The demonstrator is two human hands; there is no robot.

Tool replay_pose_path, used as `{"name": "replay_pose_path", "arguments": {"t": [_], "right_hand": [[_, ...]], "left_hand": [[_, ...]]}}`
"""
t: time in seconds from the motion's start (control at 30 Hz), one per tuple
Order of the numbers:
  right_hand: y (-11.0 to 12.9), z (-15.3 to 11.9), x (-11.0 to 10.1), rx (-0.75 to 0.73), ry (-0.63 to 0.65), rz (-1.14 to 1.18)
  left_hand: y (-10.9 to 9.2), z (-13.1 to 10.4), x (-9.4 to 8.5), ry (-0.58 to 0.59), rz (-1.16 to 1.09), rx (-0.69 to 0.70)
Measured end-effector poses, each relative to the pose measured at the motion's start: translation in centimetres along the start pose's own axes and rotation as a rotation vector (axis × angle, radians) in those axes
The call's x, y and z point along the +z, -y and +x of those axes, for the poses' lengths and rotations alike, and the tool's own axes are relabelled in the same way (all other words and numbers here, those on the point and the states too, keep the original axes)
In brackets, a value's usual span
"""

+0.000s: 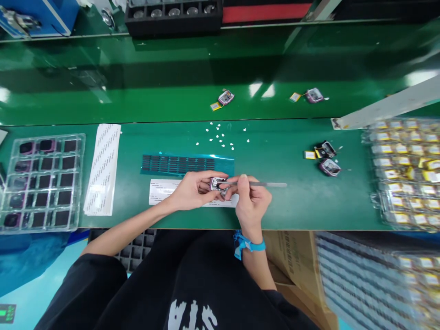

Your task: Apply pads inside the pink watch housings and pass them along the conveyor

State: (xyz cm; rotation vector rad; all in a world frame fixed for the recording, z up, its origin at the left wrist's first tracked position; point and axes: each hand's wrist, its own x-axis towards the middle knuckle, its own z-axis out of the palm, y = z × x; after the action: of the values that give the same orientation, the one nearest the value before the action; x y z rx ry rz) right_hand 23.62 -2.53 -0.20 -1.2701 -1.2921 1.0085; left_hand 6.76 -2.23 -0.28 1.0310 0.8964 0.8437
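Observation:
A small open device housing with bare electronics inside is gripped between the fingers of my left hand. My right hand, wearing a blue wrist strap, holds slim metal tweezers, whose tip lies over the housing. Under both hands lies a white printed label sheet. Just behind it is a blue-green film strip with rows of dark pieces. Several small white stickers are scattered farther back on the green table.
A clear tray of dark parts and white sheets stand left. Opened devices lie right, with others at the back. Battery trays and a white post are at far right.

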Motion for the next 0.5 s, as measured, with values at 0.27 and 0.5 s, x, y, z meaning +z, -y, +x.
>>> {"name": "replay_pose_path", "arguments": {"t": [0.27,0.5], "right_hand": [[-0.44,-0.13,0.29,-0.005,-0.032,0.013],[-0.60,-0.17,0.44,0.010,-0.041,0.006]], "left_hand": [[0.10,-0.14,0.17,-0.044,0.019,-0.008],[0.19,-0.13,0.22,-0.063,0.016,-0.028]]}}
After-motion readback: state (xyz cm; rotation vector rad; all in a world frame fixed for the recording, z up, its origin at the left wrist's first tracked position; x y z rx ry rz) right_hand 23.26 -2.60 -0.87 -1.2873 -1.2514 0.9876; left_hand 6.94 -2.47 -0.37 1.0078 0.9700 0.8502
